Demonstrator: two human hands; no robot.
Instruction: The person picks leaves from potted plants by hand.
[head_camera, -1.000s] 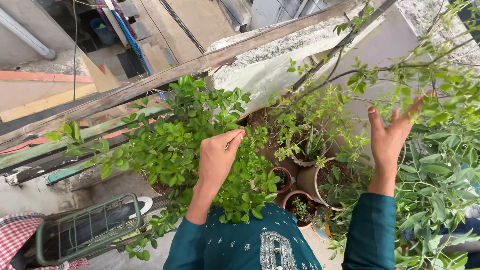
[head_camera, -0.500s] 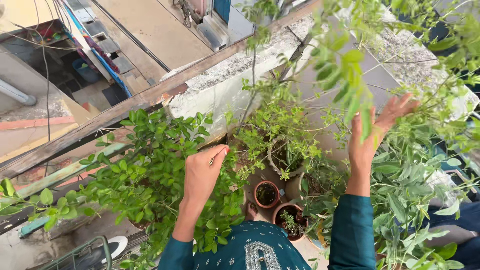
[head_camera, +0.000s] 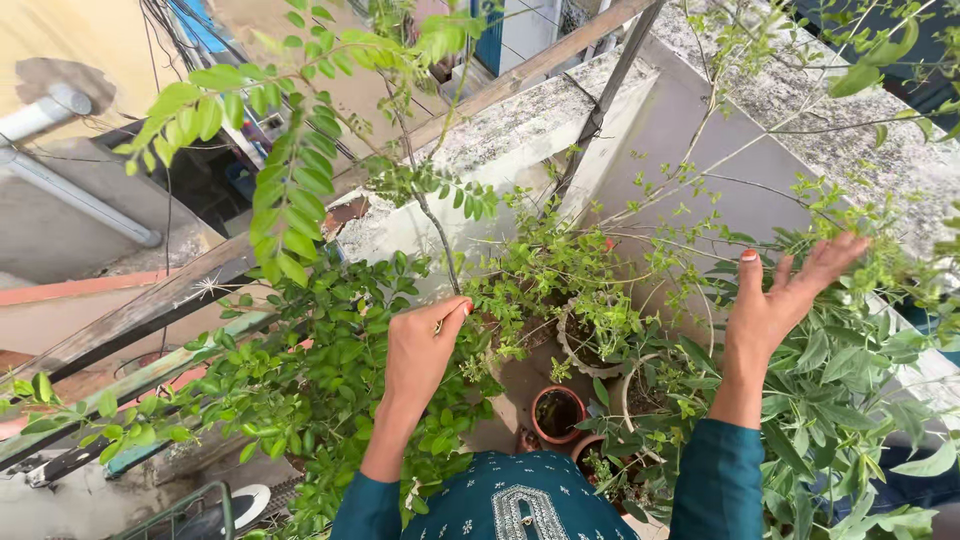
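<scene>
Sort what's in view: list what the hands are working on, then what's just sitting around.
In hand:
left hand, pinched shut on the thin dark upright stem
right hand, open among the slender leafy green branches

Sitting around:
small empty terracotta pot
weathered wooden rail
grey drainpipe

Two hands show, the left hand (head_camera: 425, 345) and the right hand (head_camera: 778, 300). Two terracotta pots (head_camera: 557, 413) (head_camera: 592, 452), two pale pots (head_camera: 580, 345) (head_camera: 632, 385), one grey pipe (head_camera: 80, 195).

A gap of bare floor is left around the small clay pot (head_camera: 557, 413). Left of the pot, passage is blocked by a dense leafy bush (head_camera: 320, 380); right of it, by crowded stems (head_camera: 850, 380). Above it, thin branches (head_camera: 700, 180) are crossed before the wall (head_camera: 690, 120).
</scene>
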